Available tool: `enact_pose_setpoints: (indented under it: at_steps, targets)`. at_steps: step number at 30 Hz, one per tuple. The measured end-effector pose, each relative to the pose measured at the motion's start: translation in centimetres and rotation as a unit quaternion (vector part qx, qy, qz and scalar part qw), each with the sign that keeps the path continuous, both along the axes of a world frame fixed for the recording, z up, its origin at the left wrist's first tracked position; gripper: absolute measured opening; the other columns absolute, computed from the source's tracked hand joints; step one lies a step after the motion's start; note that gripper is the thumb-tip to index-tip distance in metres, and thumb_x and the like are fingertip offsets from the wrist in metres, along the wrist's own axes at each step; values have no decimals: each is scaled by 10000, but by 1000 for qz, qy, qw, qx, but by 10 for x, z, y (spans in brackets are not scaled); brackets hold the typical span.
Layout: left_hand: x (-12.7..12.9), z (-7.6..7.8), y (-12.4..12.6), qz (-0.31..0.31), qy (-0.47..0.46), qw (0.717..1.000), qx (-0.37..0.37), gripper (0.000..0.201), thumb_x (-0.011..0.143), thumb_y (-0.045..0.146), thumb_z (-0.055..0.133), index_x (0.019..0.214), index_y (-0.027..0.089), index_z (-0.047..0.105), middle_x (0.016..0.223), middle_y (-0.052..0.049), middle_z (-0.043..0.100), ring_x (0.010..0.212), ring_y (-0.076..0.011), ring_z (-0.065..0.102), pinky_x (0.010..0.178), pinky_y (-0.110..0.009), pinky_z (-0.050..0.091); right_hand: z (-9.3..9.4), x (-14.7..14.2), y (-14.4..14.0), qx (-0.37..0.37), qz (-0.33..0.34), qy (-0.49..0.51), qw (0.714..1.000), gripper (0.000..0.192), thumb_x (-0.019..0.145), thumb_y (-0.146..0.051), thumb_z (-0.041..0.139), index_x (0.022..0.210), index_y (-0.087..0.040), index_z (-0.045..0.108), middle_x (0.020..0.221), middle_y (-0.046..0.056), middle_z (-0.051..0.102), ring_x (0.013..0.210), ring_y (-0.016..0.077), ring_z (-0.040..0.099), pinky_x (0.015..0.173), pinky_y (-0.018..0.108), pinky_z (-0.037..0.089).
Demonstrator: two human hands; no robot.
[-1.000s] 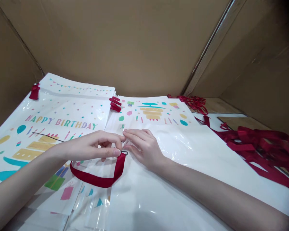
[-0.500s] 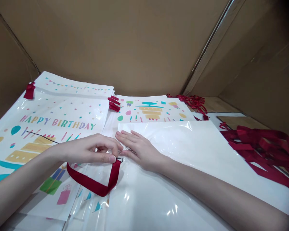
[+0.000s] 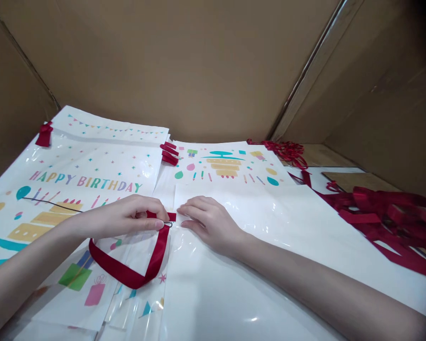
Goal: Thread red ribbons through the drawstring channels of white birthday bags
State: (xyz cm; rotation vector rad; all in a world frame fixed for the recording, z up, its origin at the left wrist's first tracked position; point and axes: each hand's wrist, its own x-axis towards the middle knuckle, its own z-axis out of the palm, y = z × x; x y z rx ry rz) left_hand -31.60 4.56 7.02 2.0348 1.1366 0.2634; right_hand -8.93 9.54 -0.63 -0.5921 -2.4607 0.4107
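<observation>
My left hand (image 3: 142,217) is closed over a thin dark wire hook (image 3: 53,203), whose tail sticks out behind the wrist. Its bent end shows past my fingertips, with a red ribbon (image 3: 119,271) hanging from it in a loop. A short ribbon end pokes out beside the fingers, near the left edge of a blank white glossy bag (image 3: 234,293). On that bag, close to the same edge, rests my right hand (image 3: 209,223), fingers extended and thumb apart. To the left lies a bag printed HAPPY BIRTHDAY (image 3: 81,163), with red ribbon tabs (image 3: 169,154) at its side.
Another printed bag (image 3: 223,163) lies behind the white one. Red ribbons (image 3: 394,218) are heaped at the right, and a tangle of thinner red ribbon (image 3: 284,149) lies at the back. Brown cardboard walls (image 3: 163,66) enclose the back and sides.
My left hand has drawn slightly left and up with the hook and ribbon. A ribbon end now shows by its fingers. My right hand has shifted a little right, away from the hook.
</observation>
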Motion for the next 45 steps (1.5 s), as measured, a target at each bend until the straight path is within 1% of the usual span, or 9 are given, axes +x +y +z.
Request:
enact_pose_setpoints:
  at_steps: [5, 9, 14, 20, 24, 31, 36, 40, 45]
  targets:
    - [-3, 3, 4, 16, 75, 997, -10, 314, 914, 406, 424, 806, 162, 588, 837, -22, 564, 663, -111, 456, 572, -201, 341, 1, -4, -2, 2, -11, -26, 1000, 155, 894, -238, 554, 950, -176, 684, 902, 54, 685, 893, 174, 596, 792, 324, 441]
    - [1, 5, 15, -27, 112, 993, -6, 268, 907, 352, 428, 764, 170, 563, 731, 6, 521, 626, -107, 430, 558, -200, 313, 7, -9, -3, -9, -29, -67, 997, 137, 871, -204, 574, 812, -179, 694, 748, 35, 639, 750, 153, 561, 696, 289, 407]
    - [4, -5, 29, -74, 101, 992, -32, 257, 893, 340, 433, 714, 176, 517, 602, 32, 436, 539, -98, 375, 482, -204, 264, 5, -13, -5, 3, -44, -58, 997, 132, 850, -153, 578, 732, -164, 636, 723, 24, 606, 703, 139, 534, 674, 274, 390]
    - [-3, -20, 30, -73, 53, 996, -29, 260, 885, 325, 429, 683, 174, 492, 579, 31, 417, 508, -93, 350, 448, -210, 248, 2, -10, -8, 68, -14, -16, 997, 205, 897, -172, 462, 718, -171, 563, 686, 27, 565, 660, 140, 482, 630, 271, 372]
    - [-5, -20, 28, -73, 54, 996, -21, 252, 889, 289, 419, 670, 174, 468, 591, 30, 429, 520, -89, 364, 455, -207, 252, 8, -9, -10, 23, -9, 23, 999, 198, 881, -161, 469, 699, -177, 546, 652, 20, 539, 624, 133, 457, 594, 262, 368]
    - [0, -14, 26, -84, 43, 996, -3, 242, 888, 268, 418, 676, 170, 481, 606, 25, 456, 530, -93, 389, 477, -215, 271, 15, -6, -10, -61, 3, 96, 994, 162, 857, -164, 519, 716, -191, 593, 635, 22, 557, 621, 136, 504, 555, 260, 408]
    - [3, -8, 23, -77, 43, 996, 7, 251, 896, 280, 421, 688, 167, 505, 631, 21, 495, 549, -95, 410, 492, -221, 270, 17, -5, -8, -88, 8, 126, 988, 161, 846, -168, 558, 698, -192, 617, 636, 26, 584, 637, 138, 537, 567, 272, 436]
    - [6, -8, 23, -60, 41, 997, 9, 317, 913, 354, 409, 670, 165, 486, 603, 22, 456, 535, -92, 377, 485, -224, 250, 16, -5, -6, -96, 6, 139, 986, 160, 829, -154, 583, 676, -192, 615, 630, 26, 604, 632, 138, 556, 562, 275, 445]
    - [7, -11, 23, -48, 30, 998, 9, 328, 914, 363, 413, 657, 166, 460, 578, 32, 393, 522, -87, 333, 481, -225, 238, 15, -5, -6, -103, 5, 146, 984, 153, 812, -138, 606, 667, -184, 622, 626, 20, 621, 613, 127, 561, 535, 256, 436]
